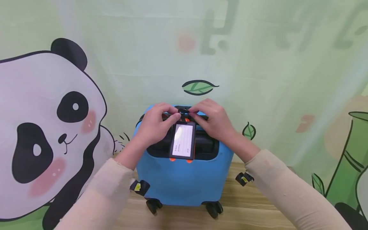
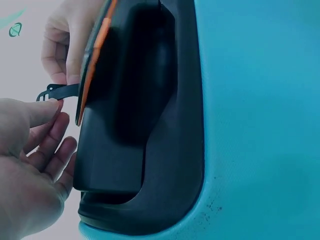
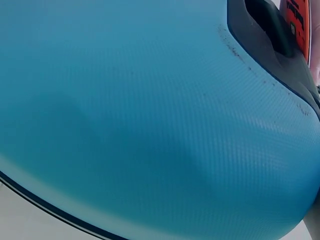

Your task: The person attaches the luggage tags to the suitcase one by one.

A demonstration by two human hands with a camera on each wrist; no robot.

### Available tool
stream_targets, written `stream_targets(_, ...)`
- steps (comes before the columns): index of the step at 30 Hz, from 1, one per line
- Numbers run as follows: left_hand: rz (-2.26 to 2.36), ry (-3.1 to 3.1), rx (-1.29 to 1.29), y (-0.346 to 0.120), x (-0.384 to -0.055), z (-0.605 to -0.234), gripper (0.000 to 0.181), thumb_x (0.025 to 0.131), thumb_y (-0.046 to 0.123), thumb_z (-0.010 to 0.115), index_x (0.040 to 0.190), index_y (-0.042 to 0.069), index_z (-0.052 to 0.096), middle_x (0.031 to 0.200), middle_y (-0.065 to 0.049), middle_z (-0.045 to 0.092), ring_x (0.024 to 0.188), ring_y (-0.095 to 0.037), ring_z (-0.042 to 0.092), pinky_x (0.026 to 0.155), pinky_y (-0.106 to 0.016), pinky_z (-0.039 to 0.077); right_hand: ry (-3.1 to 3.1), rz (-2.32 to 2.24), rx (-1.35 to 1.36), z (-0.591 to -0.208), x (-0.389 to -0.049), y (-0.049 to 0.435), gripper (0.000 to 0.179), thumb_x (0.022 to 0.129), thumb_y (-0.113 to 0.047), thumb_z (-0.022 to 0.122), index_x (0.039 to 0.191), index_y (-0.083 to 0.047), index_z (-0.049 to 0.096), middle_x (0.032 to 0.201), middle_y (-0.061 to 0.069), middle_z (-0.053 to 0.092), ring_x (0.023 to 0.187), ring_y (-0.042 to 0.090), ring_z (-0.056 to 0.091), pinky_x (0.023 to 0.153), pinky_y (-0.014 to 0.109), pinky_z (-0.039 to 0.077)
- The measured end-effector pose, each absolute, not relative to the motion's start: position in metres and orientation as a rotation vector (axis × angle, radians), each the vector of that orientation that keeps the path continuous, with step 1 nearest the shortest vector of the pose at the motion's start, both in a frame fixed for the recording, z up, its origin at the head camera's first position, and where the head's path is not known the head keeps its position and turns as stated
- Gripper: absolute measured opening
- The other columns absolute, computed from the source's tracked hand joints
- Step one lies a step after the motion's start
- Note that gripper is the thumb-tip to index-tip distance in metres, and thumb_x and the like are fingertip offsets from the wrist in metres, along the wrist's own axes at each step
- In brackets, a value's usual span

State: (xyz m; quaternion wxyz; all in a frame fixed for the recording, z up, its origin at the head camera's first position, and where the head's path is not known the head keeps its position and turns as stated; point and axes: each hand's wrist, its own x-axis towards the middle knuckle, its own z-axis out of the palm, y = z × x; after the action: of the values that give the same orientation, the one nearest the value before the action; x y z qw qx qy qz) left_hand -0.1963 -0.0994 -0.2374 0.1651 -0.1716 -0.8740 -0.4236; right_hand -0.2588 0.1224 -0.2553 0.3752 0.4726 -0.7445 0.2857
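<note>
A blue suitcase [image 1: 184, 182] stands upright on its wheels. Over its black handle recess hangs a luggage tag [image 1: 183, 142], a black frame with orange edges around a white printed card. Above the tag, my left hand [image 1: 156, 123] pinches the slotted end of its black strap [image 2: 62, 91] between thumb and forefinger. Opposite it, my right hand [image 1: 214, 118] holds the same strap with its fingertips, close to the tag. The left wrist view has the left hand's other fingers loosely bent beside the handle. In the right wrist view, suitcase shell mostly fills the picture, with the orange tag at the upper right.
A wooden floor [image 1: 247, 195] lies under the suitcase wheels [image 1: 214, 209]. Close behind hangs a pale green backdrop [image 1: 143, 48] printed with a large panda [image 1: 43, 111], leaves and bamboo. Small black cameras are worn at both wrists.
</note>
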Motion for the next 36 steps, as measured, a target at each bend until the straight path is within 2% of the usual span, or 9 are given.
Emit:
stream_targets(6,-1.245,-2.502,-0.54,-0.1027,-0.1987,-0.2366,0.019,0.106,0.019,0.069,0.115,0.003,0.075,0.121,-0.013,0.07,0.109,-0.031,0.061,0.096,-0.049,0.053,-1.868,0.656,1.245,-0.2551,-0.2584,0.1227,0.01,0.092,0.002,0.081,0.101,-0.002,0.08,0.093,0.011,0.078,0.089,0.027,0.068,0.078,0.042,0.059)
stream_targets(14,-1.237,-2.537,-0.566,-0.1045,-0.2004,-0.2363,0.019,0.105,0.02,0.07,0.115,0.005,0.077,0.116,-0.011,0.07,0.105,-0.03,0.061,0.09,-0.046,0.053,-1.845,0.634,1.259,-0.2551,-0.2579,0.122,0.011,0.092,0.003,0.08,0.102,-0.002,0.08,0.094,0.011,0.077,0.088,0.027,0.068,0.077,0.042,0.059)
stream_targets(25,-1.273,-2.577,-0.559,-0.1066,-0.2015,-0.2336,0.021,0.105,0.021,0.071,0.118,0.006,0.077,0.119,-0.011,0.071,0.105,-0.03,0.063,0.091,-0.045,0.053,-1.834,0.592,1.265,-0.255,-0.2556,0.1204,0.012,0.091,0.003,0.081,0.102,-0.001,0.08,0.096,0.012,0.078,0.09,0.028,0.069,0.08,0.042,0.06)
stream_targets(36,-1.291,-2.586,-0.566,-0.1075,-0.2025,-0.2332,0.021,0.105,0.019,0.071,0.118,0.005,0.077,0.12,-0.011,0.071,0.106,-0.03,0.061,0.091,-0.045,0.053,-1.813,0.592,1.262,-0.2542,-0.2532,0.1188,0.011,0.09,0.003,0.082,0.1,-0.002,0.08,0.093,0.011,0.077,0.087,0.026,0.068,0.078,0.041,0.06)
